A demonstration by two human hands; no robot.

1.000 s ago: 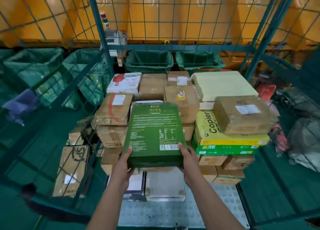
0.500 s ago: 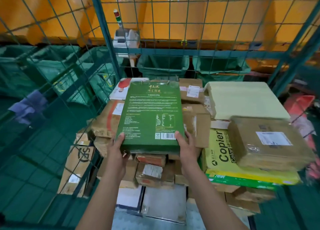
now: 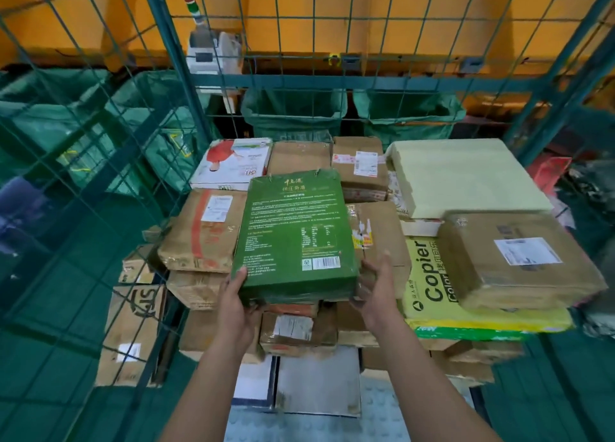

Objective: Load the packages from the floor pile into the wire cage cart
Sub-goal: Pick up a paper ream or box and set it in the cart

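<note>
— Where is the flat green printed box (image 3: 296, 233)?
— On the stacked brown parcels in the teal wire cage cart (image 3: 159, 26).
— Hands?
— Left hand (image 3: 238, 303) grips its near corner; right hand (image 3: 376, 292) is spread open beside it.

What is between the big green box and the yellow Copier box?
In the head view, a brown cardboard box sits between the green box and the yellow Copier box; the right hand is there too.

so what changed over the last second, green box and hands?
The green box went forward from the near edge onto the top of the stack in the wire cage cart. The left hand still grips its near corner; the right hand has let go, fingers spread beside it. The Copier carton and other parcels stayed put.
</note>
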